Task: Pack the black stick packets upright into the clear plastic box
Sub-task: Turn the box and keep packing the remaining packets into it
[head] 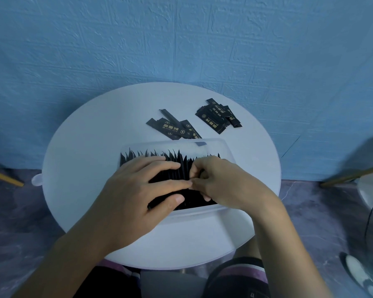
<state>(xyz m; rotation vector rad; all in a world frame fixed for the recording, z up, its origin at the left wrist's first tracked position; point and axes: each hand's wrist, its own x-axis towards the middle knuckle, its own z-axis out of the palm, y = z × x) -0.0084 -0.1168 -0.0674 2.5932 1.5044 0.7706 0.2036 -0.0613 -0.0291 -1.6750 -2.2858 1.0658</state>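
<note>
2 bare hands work inside a clear rectangular plastic box [224,147] that sits at the centre of a round white worktop [84,147] in the head view. The box is packed with a row of black stick packets [181,166] standing upright, their pointed tops showing along its far wall. The left hand [138,190] lies flat over the packets on the 9 o'clock side, fingers spread and pressing on their tops, gripping nothing. The right hand [220,181], on the 3 o'clock side, has its fingers curled together among the packets; whether it pinches 1 of them cannot be told. The fingertips of both hands meet near the middle of the row. On the worktop beyond the box, 2 loose heaps of the same packets lie flat: 1 heap [174,127] at 12 o'clock, just beside the box's far rim, and 1 heap [219,117] at 1 o'clock, a little apart from it. A blue textured wall [181,39] rises behind the worktop.
</note>
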